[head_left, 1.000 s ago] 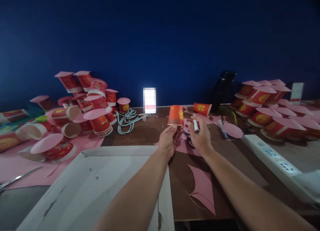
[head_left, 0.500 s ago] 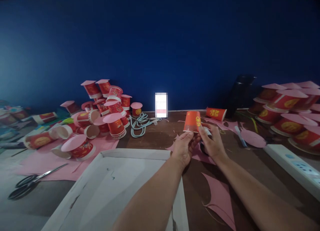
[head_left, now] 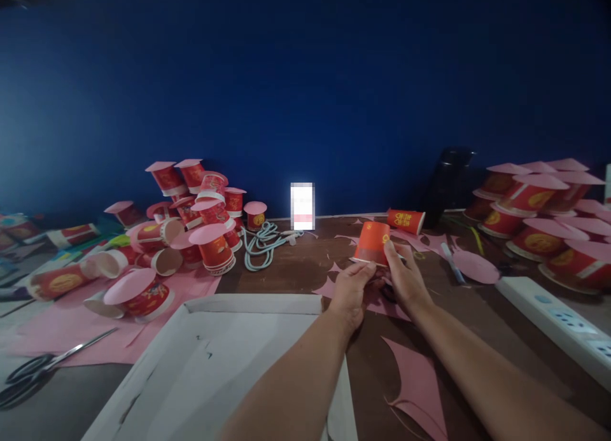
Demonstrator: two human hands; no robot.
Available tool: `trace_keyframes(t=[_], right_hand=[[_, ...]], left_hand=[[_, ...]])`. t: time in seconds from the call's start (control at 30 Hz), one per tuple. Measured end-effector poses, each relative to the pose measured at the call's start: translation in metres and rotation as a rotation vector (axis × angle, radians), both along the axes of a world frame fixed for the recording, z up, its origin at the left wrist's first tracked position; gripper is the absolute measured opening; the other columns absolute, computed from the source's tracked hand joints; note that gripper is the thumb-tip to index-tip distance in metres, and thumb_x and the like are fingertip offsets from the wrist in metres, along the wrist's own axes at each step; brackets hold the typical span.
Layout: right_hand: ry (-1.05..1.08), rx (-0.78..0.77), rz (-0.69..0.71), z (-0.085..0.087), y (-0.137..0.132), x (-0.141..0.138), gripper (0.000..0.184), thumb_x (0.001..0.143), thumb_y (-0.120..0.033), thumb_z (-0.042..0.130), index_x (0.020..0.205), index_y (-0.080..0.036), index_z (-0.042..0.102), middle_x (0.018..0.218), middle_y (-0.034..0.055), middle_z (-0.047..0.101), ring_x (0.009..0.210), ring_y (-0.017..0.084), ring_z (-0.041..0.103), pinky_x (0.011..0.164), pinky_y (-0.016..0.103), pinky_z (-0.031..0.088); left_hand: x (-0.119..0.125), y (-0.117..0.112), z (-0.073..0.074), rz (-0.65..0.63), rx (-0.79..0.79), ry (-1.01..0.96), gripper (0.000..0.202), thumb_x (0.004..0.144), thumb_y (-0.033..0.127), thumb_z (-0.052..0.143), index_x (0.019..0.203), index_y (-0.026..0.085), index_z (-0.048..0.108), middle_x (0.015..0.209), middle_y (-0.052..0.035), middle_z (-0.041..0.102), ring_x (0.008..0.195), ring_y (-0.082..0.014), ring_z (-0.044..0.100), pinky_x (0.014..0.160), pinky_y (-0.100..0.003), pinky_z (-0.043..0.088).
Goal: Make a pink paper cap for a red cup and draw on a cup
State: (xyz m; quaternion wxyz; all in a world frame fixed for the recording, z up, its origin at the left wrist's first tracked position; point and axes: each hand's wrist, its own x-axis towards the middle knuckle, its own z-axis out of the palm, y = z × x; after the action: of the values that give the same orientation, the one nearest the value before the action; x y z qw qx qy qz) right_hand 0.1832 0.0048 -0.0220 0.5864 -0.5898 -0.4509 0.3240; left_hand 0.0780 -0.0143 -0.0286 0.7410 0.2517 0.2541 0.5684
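Both my hands hold one red paper cup (head_left: 372, 242) upside down above the brown table (head_left: 296, 269). My left hand (head_left: 351, 291) pinches its rim from below. My right hand (head_left: 405, 277) presses its fingers on the cup's right side, and a white pen-like tip (head_left: 400, 254) pokes out past those fingers. Pink paper scraps (head_left: 377, 298) lie under the hands.
Red cups with pink paper lids are heaped at the left (head_left: 200, 205) and at the right (head_left: 534, 199). A white tray (head_left: 214, 358) lies in front, scissors (head_left: 42, 364) at far left, a power strip (head_left: 558, 323) at right, a coiled cable (head_left: 260, 240) behind.
The cup has tilted and sunk a little towards the table. My right hand, which held a white pen apart from the cup, has closed in against its side. The view shifted.
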Motion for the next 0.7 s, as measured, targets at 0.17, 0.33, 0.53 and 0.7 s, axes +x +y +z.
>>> trace_keyframes(t=[0.17, 0.33, 0.53, 0.7], right_hand=[[0.001, 0.112, 0.03, -0.007, 0.004, 0.006, 0.046, 0.077, -0.06, 0.053, 0.101, -0.022, 0.062, 0.072, 0.0013, 0.067, 0.061, 0.02, 0.062, 0.048, 0.029, 0.047], [-0.028, 0.034, -0.007, 0.004, 0.001, 0.002, 0.05, 0.077, -0.063, 0.051, 0.102, -0.021, 0.062, 0.081, 0.0023, 0.068, 0.07, 0.018, 0.064, 0.056, 0.026, 0.049], [0.123, -0.082, 0.126, 0.011, -0.004, -0.005, 0.061, 0.076, -0.069, 0.048, 0.114, -0.022, 0.056, 0.062, -0.0009, 0.065, 0.039, 0.013, 0.051, 0.035, 0.024, 0.036], [0.101, -0.039, 0.183, 0.002, 0.001, -0.002, 0.054, 0.08, -0.064, 0.047, 0.112, -0.022, 0.058, 0.072, 0.0011, 0.068, 0.048, 0.017, 0.057, 0.04, 0.027, 0.041]], left_hand=[[0.003, -0.001, -0.002, -0.018, -0.018, 0.027, 0.027, 0.059, 0.029, 0.078, 0.076, 0.011, 0.069, 0.07, -0.0043, 0.065, 0.065, -0.0096, 0.059, 0.062, -0.021, 0.045], [0.004, -0.004, 0.0, -0.037, -0.063, 0.035, 0.031, 0.056, 0.031, 0.08, 0.076, 0.011, 0.068, 0.063, -0.0015, 0.061, 0.059, -0.0081, 0.055, 0.058, -0.02, 0.045], [0.004, -0.004, -0.001, -0.075, -0.094, 0.033, 0.038, 0.054, 0.034, 0.081, 0.081, 0.01, 0.07, 0.068, -0.0039, 0.063, 0.058, -0.0076, 0.054, 0.055, -0.02, 0.044], [0.002, -0.002, -0.004, -0.082, -0.082, 0.037, 0.04, 0.055, 0.037, 0.081, 0.081, 0.009, 0.07, 0.065, -0.0036, 0.062, 0.055, -0.0074, 0.053, 0.055, -0.02, 0.042]])
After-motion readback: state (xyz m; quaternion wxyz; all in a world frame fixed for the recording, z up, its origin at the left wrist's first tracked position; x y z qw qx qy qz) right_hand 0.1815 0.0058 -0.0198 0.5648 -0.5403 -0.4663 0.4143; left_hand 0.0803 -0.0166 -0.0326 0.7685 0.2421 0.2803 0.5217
